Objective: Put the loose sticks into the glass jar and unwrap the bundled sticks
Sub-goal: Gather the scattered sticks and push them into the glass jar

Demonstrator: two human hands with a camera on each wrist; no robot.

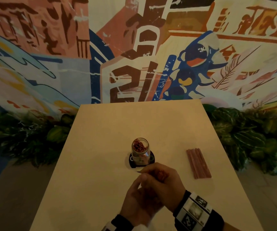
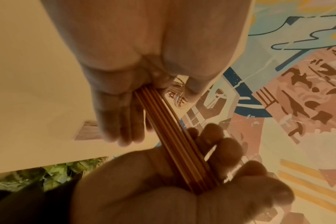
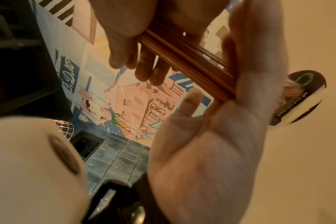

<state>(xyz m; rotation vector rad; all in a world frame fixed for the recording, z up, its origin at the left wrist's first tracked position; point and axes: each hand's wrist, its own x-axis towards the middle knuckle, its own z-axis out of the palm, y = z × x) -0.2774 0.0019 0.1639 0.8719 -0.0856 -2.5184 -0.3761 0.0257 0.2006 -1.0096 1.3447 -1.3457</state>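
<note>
Nearest the camera, a bunch of reddish sticks point(image 2: 175, 141) is held between both hands above the near middle of the pale surface point(image 1: 101, 147). The left hand point(image 1: 134, 204) is curled round one end of the bunch, its fingers point(image 3: 144, 66) bent and pressed together around the sticks. The right hand point(image 1: 162, 182) lies over the left in the head view; its fingers point(image 2: 219, 136) are curled round the other end, with the thumb set against the bunch. Whether any wrapper is on this bunch cannot be told — the hands cover much of it.

Just beyond the hands, a glass jar point(image 1: 140, 151) stands upright on a dark round coaster point(image 1: 152, 158), near the middle of the surface. Reddish sticks are seen inside the jar, their ends showing at its open mouth.

To the right of the jar and well apart from it, a second bundle of pinkish sticks point(image 1: 198, 163) lies flat on the surface — untouched by either hand.

Farther off, green foliage point(image 1: 244, 135) is seen along the far edge, and behind it a painted mural point(image 1: 134, 55) fills the wall.
</note>
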